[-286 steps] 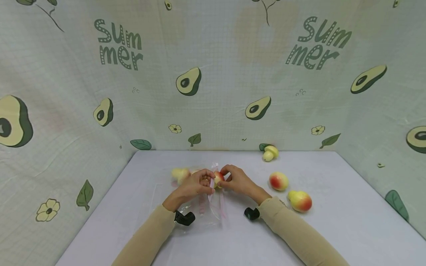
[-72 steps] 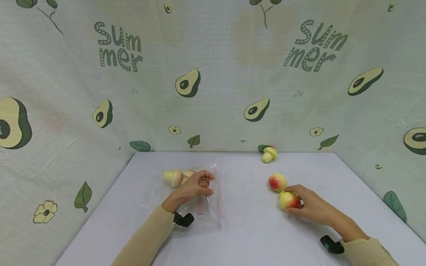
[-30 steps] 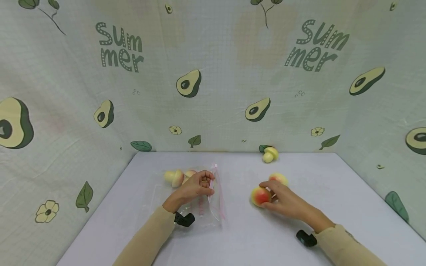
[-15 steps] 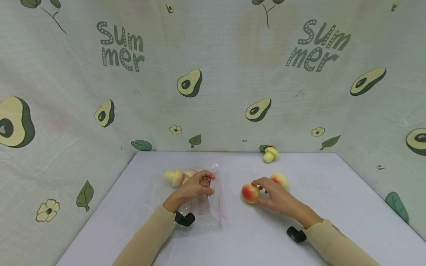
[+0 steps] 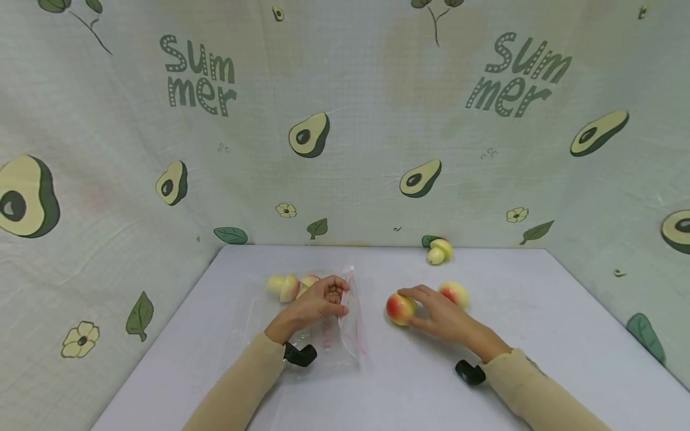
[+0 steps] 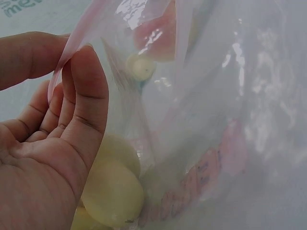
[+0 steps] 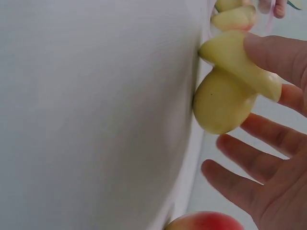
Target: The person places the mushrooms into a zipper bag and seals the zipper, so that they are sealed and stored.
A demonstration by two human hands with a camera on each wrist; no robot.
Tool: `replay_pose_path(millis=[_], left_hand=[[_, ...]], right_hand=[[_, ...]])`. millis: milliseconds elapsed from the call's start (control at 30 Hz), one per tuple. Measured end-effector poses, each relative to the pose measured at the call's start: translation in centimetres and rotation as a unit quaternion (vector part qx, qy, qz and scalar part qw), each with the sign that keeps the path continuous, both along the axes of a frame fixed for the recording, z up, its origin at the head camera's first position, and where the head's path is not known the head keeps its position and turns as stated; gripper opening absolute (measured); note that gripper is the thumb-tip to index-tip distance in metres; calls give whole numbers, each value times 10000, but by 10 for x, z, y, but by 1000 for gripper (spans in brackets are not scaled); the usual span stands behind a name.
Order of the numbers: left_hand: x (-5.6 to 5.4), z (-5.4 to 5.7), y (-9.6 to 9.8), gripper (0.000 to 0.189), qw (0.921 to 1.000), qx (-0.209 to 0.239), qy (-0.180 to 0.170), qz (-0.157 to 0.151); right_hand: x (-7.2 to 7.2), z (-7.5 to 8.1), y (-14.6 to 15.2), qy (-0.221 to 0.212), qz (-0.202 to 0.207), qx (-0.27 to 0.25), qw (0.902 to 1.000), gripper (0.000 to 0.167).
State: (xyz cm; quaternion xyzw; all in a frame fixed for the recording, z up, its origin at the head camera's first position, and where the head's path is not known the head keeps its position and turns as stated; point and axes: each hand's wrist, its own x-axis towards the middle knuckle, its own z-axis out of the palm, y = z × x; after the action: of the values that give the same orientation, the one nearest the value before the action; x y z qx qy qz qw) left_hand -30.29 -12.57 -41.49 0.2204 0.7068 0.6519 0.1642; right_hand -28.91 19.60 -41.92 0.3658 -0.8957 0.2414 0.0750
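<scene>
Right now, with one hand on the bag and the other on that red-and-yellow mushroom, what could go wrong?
The left hand pinches the clear bag by one edge, so the thin plastic could slip free or sag closed. The right hand seems to hold the mushroom mainly by thumb and forefinger at its cap, other fingers spread, so that rounded piece might slip and roll.

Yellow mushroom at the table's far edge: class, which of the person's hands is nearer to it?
Right. The right hand is in front of the mushroom; the left hand, holding the clear bag, is farther away, leftward.
</scene>
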Motion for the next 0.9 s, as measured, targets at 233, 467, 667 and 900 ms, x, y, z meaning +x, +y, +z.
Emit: replay_pose_path(millis=[233, 467, 667, 900], left_hand=[[0, 0, 1, 53, 10000, -16, -19, 36], [0, 1, 1, 52, 10000, 0, -68, 61], [0, 1, 1, 53, 10000, -3, -74, 64], [-1, 2, 1, 54, 9999, -52, -105, 86]], right_hand=[[-2, 5, -3, -281, 27, 129, 9995, 64], [-6, 4, -5, -342, -222, 137, 9991, 56], [-9, 4, -7, -363, -241, -44, 9990, 52], [-14, 4, -9, -259, -146, -64, 9995, 56]])
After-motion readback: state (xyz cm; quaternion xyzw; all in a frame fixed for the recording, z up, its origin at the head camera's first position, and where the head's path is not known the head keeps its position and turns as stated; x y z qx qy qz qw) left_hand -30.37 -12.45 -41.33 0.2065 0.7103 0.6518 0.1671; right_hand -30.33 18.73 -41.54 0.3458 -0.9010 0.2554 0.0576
